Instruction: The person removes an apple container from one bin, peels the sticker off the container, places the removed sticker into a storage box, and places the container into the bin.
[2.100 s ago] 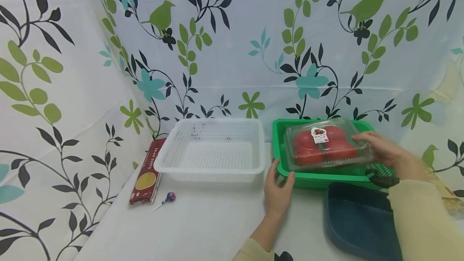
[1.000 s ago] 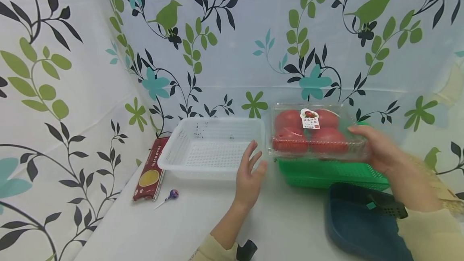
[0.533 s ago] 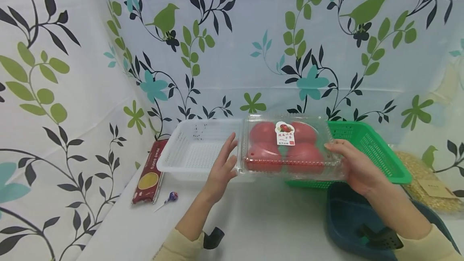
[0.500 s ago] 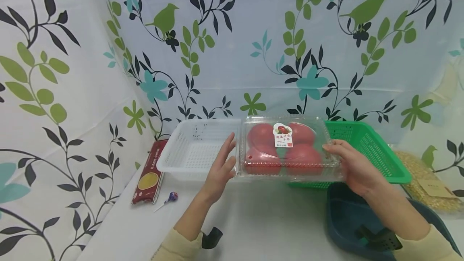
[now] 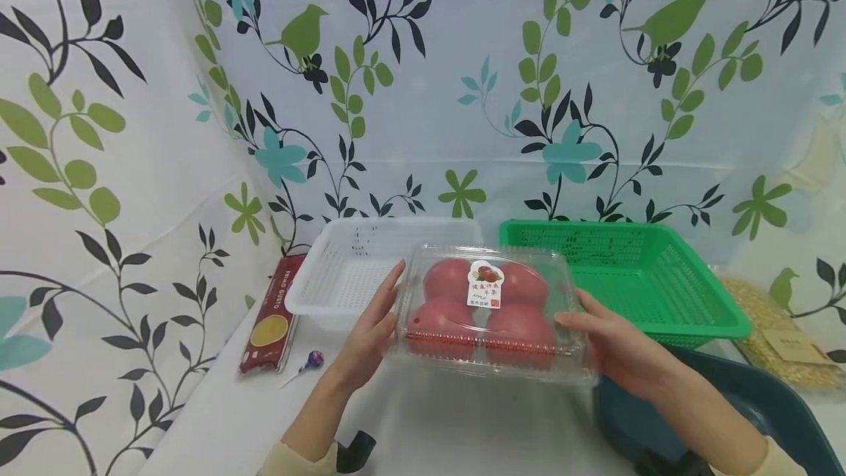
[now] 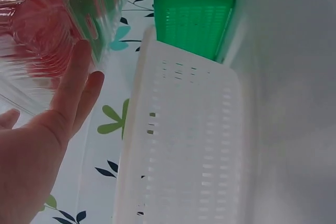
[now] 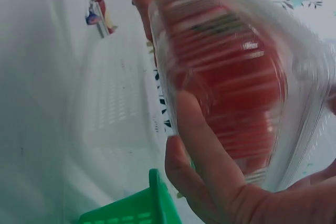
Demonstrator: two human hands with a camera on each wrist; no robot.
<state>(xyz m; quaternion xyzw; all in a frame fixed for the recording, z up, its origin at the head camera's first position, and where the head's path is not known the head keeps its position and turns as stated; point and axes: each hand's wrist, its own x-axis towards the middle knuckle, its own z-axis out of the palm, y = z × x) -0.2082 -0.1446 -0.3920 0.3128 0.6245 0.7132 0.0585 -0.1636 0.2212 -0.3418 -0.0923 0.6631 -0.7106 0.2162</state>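
Note:
A clear lidded plastic box (image 5: pixel 489 314) of several red tomatoes, with a white label on top, is held above the table in front of the two baskets. The right hand (image 5: pixel 628 347) grips its right end, thumb on the lid. In the right wrist view that hand's fingers (image 7: pixel 210 156) lie against the box's underside (image 7: pixel 231 77). At the left end, the left hand (image 5: pixel 363 344) touches the box with fingers extended. The left wrist view shows the left hand's straight fingers (image 6: pixel 71 90) against the clear wall of the box (image 6: pixel 42 30).
Behind stand a white basket (image 5: pixel 307 292) and, to its right, a green basket (image 5: pixel 720 314). A dark blue basin (image 5: pixel 747 388) is at the front right, beside a bag of grains (image 5: pixel 786 344). A red packet (image 5: pixel 271 314) and a lollipop (image 5: pixel 313 360) lie at the left.
The box came out of the green basket, moving left and toward the camera in the right hand. The left hand left the green basket's rim, moved left, and now touches the box's left end.

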